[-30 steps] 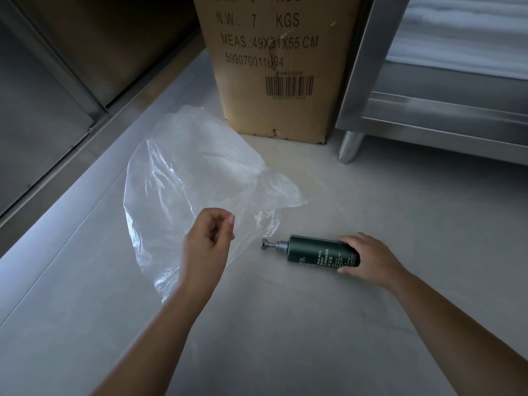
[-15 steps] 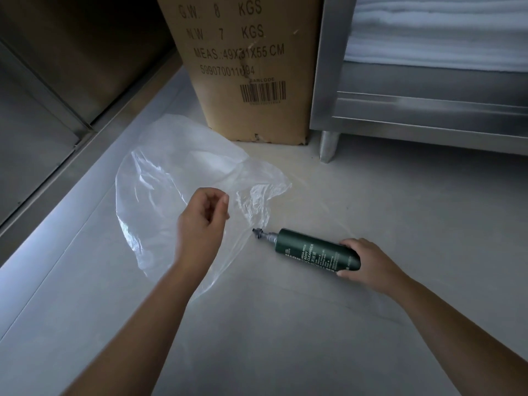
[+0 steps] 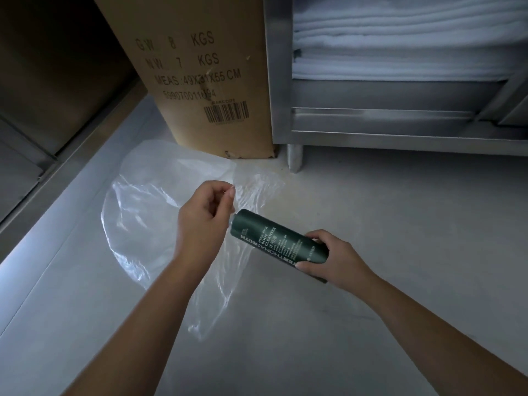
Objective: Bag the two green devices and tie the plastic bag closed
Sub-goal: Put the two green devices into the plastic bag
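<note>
Green bottle (image 3: 278, 241) off floor now, lifted and tilted, top end aimed at plastic bag (image 3: 148, 201). Half a second ago it lay flat. Insertion looks imminent; second device not in view. Right hand (image 3: 331, 260) curled round bottle base. Left hand (image 3: 204, 221) pinches bag edge, raised just beside bottle top. Cardboard box (image 3: 200, 75) behind.

Storeroom: shipping carton (image 3: 200, 67), steel shelf (image 3: 371, 132), stacked towels (image 3: 400, 47)
</note>
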`<state>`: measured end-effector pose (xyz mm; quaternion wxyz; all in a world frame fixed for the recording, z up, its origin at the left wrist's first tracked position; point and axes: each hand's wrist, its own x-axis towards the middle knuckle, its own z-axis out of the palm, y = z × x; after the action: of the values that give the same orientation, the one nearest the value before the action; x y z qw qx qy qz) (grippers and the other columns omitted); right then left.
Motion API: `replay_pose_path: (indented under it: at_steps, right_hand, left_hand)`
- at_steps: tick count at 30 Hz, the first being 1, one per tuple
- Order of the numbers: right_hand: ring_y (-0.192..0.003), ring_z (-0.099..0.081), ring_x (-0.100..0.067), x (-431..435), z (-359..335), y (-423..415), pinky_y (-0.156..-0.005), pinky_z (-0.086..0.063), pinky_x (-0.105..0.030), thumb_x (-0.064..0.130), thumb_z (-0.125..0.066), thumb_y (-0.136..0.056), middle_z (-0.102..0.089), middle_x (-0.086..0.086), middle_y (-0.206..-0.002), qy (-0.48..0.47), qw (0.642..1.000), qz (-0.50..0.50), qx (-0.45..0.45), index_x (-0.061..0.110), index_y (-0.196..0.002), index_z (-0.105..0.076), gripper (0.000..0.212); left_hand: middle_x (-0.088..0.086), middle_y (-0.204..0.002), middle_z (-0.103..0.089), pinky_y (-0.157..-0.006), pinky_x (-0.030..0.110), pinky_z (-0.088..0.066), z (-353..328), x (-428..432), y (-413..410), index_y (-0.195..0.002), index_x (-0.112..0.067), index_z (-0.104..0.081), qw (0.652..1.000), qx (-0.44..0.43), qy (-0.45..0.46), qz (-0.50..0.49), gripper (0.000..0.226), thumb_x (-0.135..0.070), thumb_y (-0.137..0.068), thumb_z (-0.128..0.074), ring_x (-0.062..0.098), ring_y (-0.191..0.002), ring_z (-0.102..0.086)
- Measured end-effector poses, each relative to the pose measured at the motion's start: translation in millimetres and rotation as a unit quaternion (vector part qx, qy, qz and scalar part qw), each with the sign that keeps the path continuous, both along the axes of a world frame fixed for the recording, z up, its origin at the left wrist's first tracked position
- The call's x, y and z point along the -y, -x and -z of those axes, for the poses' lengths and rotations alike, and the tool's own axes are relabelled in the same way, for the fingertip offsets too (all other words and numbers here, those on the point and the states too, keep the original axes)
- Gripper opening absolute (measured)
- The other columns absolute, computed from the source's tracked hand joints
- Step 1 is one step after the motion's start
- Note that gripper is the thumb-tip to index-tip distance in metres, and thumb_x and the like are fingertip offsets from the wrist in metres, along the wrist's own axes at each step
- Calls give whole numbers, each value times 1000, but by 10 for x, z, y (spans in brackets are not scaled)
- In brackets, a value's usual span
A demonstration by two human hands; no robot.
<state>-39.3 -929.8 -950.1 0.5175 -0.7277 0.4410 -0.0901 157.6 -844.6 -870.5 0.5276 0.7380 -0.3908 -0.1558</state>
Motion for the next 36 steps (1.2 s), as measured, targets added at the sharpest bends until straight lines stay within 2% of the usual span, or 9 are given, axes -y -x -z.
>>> replay_pose_path:
  at_steps: [4,12,14,18,22,25,28,32,36]
  right_hand:
    - [-77,-55,-1,-132,-18,-253,-56,-45,-12,29,-76,-70,-52,16,-89,-29,999,34,23,25,-111,-50,48]
    - [-76,-58,-5,-401,154,-817,-51,-45,-13,28,-74,-72,-58,2,-99,-120,987,68,84,20,-112,-50,47]
    - [-73,-57,-2,-551,269,-1197,-46,-43,-9,27,-73,-74,-57,5,-93,-142,986,25,85,20,-113,-50,46]
    - [-70,-54,1,-863,397,-1519,-43,-40,-4,25,-71,-76,-51,16,-84,-157,983,-1,96,18,-115,-48,46]
    - [-72,-52,0,-769,458,-1528,-57,-44,-11,22,-69,-76,-56,5,-94,-111,990,23,87,16,-118,-48,47]
    - [-78,-55,-10,-572,531,-1485,-70,-49,-29,20,-70,-73,-58,0,-99,-73,993,51,79,15,-116,-51,47]
    - [-85,-54,-14,-499,630,-1496,-72,-43,-27,18,-67,-76,-58,0,-97,-41,995,51,70,14,-115,-53,41]
    - [-99,-57,-19,-496,791,-1529,-81,-40,-23,8,-57,-83,-64,-9,-109,-16,999,15,47,9,-112,-58,28]
    - [-112,-57,-21,-507,856,-1454,-95,-44,-25,3,-53,-85,-62,-11,-120,-3,999,-17,28,9,-118,-58,34]
  left_hand:
    - [-3,-63,-58,-52,14,-43,-172,2,35,-79,-28,-60,999,-22,35,15,17,-14,-88,-56,0,-48,-49]
    - [1,-60,-60,-48,21,-43,-368,-144,9,-84,-15,-64,995,-45,75,43,8,-12,-87,-57,10,-44,-48]
    - [3,-61,-60,-48,20,-44,-358,-340,-170,-84,-14,-64,997,-28,70,1,8,-11,-87,-57,9,-44,-48]
    - [7,-63,-61,-48,20,-43,-378,-597,-217,-87,-11,-64,998,-21,58,-9,8,-11,-87,-57,9,-44,-49]
    - [6,-64,-61,-49,19,-44,-389,-568,-125,-87,-11,-64,997,-29,70,15,9,-8,-87,-56,8,-44,-49]
    - [2,-62,-60,-49,20,-44,-422,-463,-51,-87,-13,-64,996,-30,74,26,9,-12,-86,-55,7,-44,-49]
    - [-2,-60,-59,-50,21,-43,-418,-448,-47,-85,-14,-64,996,-42,79,13,9,-15,-85,-55,8,-43,-49]
    - [-1,-60,-60,-49,22,-44,-397,-490,-45,-85,-13,-64,995,-51,81,-2,10,-16,-86,-55,10,-43,-48]
    - [-2,-60,-59,-49,23,-44,-364,-504,-11,-85,-11,-64,995,-62,73,-14,8,-10,-88,-56,11,-44,-49]
